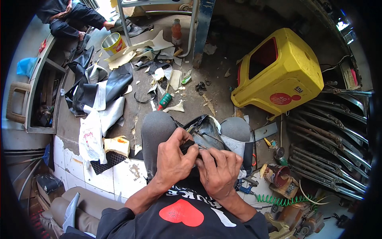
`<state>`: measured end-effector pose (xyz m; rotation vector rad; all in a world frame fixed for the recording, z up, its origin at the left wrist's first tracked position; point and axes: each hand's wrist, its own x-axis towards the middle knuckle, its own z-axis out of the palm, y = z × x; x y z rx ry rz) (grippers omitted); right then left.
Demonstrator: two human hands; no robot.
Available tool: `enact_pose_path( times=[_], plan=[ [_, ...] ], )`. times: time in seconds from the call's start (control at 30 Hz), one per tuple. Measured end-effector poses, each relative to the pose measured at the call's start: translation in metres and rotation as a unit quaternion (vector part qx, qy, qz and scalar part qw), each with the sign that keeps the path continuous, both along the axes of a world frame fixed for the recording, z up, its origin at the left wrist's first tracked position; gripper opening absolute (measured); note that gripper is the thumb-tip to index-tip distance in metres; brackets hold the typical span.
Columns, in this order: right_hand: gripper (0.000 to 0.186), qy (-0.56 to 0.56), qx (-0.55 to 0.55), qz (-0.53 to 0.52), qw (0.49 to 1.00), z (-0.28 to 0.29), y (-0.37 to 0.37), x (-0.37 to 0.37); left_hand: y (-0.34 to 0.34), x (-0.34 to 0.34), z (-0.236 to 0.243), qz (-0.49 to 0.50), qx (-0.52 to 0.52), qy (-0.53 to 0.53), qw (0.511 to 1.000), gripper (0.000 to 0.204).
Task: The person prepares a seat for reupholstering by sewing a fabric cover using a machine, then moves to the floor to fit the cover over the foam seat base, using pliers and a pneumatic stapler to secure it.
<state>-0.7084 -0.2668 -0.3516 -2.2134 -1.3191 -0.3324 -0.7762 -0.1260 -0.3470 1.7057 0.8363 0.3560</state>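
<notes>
My left hand (pixel 174 156) and my right hand (pixel 219 170) meet in front of my chest, both with bent fingers pressed together. Between the left thumb and fingers is a small black piece of material (pixel 186 145). The right fingertips pinch close beside it; what they grip is mostly hidden. Just beyond the hands, a dark hollow shell (pixel 206 133) with a curved rim rests between my knees, its near part covered by my fingers.
A yellow plastic stool (pixel 284 75) lies tipped over at right, above stacked metal frames (pixel 330 147). Ahead are black and pale scraps (pixel 113 85), a green bottle (pixel 164 100) and a yellow tin (pixel 113 44). Another person's legs (pixel 81 18) show at far left. A green coiled hose (pixel 278 200) lies lower right.
</notes>
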Motion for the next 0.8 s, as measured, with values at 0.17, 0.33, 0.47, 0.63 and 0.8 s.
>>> enact_pose_path(
  times=[0.17, 0.33, 0.47, 0.63, 0.8],
  plan=[
    [0.025, 0.064, -0.052, 0.006, 0.997, 0.011, 0.007, 0.008, 0.008, 0.000, 0.012, -0.026, -0.007, 0.067, 0.997, 0.020],
    [0.023, 0.118, -0.065, 0.024, 0.991, 0.019, 0.011, 0.016, 0.012, -0.004, 0.013, -0.060, -0.005, 0.017, 0.998, 0.031],
    [0.021, 0.136, -0.090, 0.045, 0.985, 0.021, 0.011, 0.024, 0.003, -0.029, -0.026, 0.020, 0.275, -0.096, 0.956, 0.035],
    [0.018, 0.153, -0.100, 0.058, 0.981, 0.024, 0.014, 0.030, -0.024, -0.050, -0.058, -0.056, 0.493, -0.112, 0.861, 0.039],
    [0.016, 0.153, -0.102, 0.068, 0.981, 0.024, 0.018, 0.035, -0.015, -0.043, -0.062, -0.063, 0.504, -0.127, 0.852, 0.038]
  ],
)
